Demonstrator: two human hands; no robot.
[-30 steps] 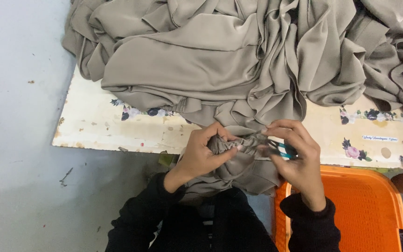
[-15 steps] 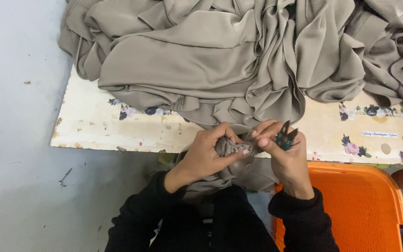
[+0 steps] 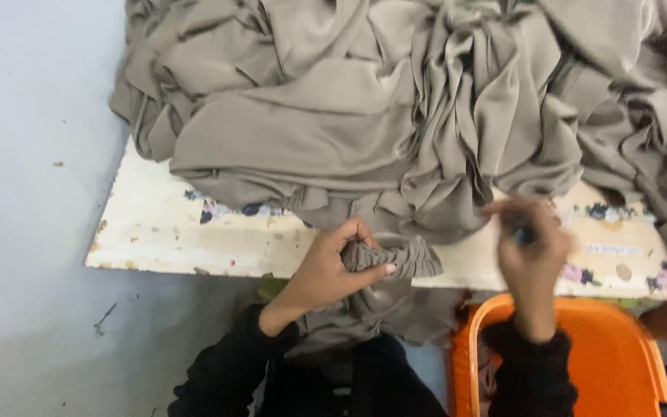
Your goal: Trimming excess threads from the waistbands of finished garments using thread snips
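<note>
A big heap of grey-beige fabric (image 3: pixel 395 116) covers the far part of a low white board (image 3: pixel 171 239). My left hand (image 3: pixel 330 270) pinches a gathered, ruffled edge of that fabric (image 3: pixel 399 259) at the board's near edge. My right hand (image 3: pixel 530 247) is blurred, off to the right of the ruffle and apart from it. It is closed on a small dark tool (image 3: pixel 524 234), seemingly thread snips, only partly visible between the fingers. More of the fabric hangs down into my lap (image 3: pixel 364 316).
An orange plastic basket (image 3: pixel 634 347) stands at the lower right under my right forearm. The board has flower stickers (image 3: pixel 580 272) along its near edge. Pale blue-grey floor (image 3: pixel 32 193) lies to the left, with a few specks of debris.
My right hand has pulled away to the right from the ruffled edge, taking the small tool with it. My left hand keeps its pinch on the gathered fabric. The view has shifted slightly.
</note>
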